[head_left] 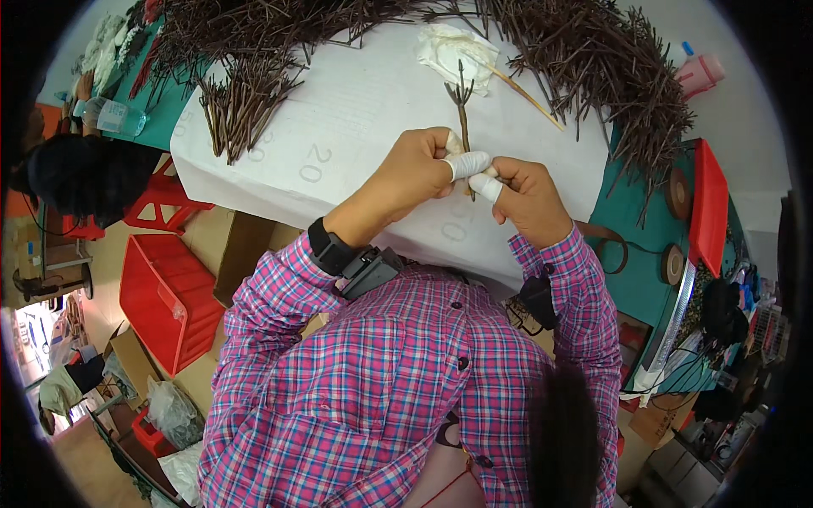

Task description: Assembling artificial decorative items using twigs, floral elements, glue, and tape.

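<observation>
A dark brown branched twig (462,108) stands nearly upright in the picture, above the middle of the counter (628,254), its forked tip pointing away from the person. The left hand (423,165) pinches its stem between thumb and fingers. The right hand (532,201) is curled in at the stem's lower end, thumb beside it; whether it also grips the stem cannot be told, as the fingers overlap there. White wrapping (469,164) covers the thumbs.

Beneath the hands, a white sheet (356,169) covers much of the green counter. Just beyond the twig's tip lies a crumpled white wad (449,52), with a slender light-brown stick (529,97) slanting from it toward the right. A small bunch of twigs (241,110) lies on the sheet at left, and a big dark heap (584,55) spreads along the far and right sides. Farther right are a brown roll (671,264) and a red tray (710,207). At far left, a clear bottle (118,118) lies on its side; below it, a red crate (169,305) sits on the floor.
</observation>
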`<state>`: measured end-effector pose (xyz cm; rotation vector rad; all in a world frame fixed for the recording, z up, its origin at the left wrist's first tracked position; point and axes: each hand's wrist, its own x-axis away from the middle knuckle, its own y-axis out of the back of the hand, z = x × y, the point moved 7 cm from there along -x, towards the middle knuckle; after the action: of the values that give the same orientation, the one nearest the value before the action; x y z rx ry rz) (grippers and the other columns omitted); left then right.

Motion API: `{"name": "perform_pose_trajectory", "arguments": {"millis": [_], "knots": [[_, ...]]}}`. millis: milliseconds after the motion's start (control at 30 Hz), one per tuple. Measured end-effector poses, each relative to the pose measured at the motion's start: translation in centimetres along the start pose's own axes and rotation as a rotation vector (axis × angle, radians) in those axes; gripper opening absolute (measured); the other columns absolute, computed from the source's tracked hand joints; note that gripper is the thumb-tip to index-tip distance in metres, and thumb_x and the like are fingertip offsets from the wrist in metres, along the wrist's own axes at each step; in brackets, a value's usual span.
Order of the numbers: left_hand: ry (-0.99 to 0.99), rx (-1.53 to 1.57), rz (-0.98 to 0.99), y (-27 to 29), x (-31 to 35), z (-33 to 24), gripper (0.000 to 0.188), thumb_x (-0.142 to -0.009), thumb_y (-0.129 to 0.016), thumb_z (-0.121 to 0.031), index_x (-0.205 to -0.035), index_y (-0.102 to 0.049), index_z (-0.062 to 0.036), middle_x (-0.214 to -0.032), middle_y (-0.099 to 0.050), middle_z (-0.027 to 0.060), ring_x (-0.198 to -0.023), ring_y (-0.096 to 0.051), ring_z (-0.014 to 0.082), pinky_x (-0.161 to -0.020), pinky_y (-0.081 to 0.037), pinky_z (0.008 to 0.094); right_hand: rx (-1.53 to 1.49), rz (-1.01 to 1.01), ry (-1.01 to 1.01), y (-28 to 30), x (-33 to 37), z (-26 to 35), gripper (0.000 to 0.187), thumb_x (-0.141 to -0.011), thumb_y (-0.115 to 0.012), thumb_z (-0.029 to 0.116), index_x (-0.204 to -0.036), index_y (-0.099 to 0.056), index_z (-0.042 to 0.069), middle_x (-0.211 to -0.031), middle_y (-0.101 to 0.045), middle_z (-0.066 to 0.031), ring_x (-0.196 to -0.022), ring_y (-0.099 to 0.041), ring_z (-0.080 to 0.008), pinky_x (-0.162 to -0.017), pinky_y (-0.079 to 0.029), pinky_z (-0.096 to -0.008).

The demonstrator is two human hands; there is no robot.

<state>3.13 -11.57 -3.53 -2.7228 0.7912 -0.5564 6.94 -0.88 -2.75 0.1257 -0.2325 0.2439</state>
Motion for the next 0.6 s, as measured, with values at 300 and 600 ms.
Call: {"name": "perform_pose_trajectory", "arguments": {"millis": [300, 600], "knots": [[0.053, -0.123, 0.043, 0.6, 0.2, 0.1, 0.019, -0.077, -0.064, -0.015, -0.071, -0.056, 0.0013, -0.055, -0.049, 0.0021, -0.042, -0.036, 0.0039, -0.037, -0.026, 0.0177, -0.086, 0.112, -0.131, 0.7, 0.9, -0.6, 0.015, -0.082, -0.056, 0.016, -0.083, -0.061, 0.002, -0.057, -0.046, 0.0053, -0.043, -0.033, -0.0004, -0.038, -0.026, -0.0174], [0.119, 0.080, 0.229, -0.7, 0.3, 0.0, 0.016, -0.079, -0.061, -0.014, -0.079, -0.060, 0.0021, -0.058, -0.051, 0.0018, -0.042, -0.037, 0.0029, -0.038, -0.028, 0.0159, -0.064, 0.132, -0.152, 0.5, 1.0, -1.1, 0.014, -0.082, -0.057, 0.016, -0.085, -0.062, 0.003, -0.056, -0.043, 0.0074, -0.043, -0.027, 0.0005, -0.038, -0.021, -0.0182]]}}
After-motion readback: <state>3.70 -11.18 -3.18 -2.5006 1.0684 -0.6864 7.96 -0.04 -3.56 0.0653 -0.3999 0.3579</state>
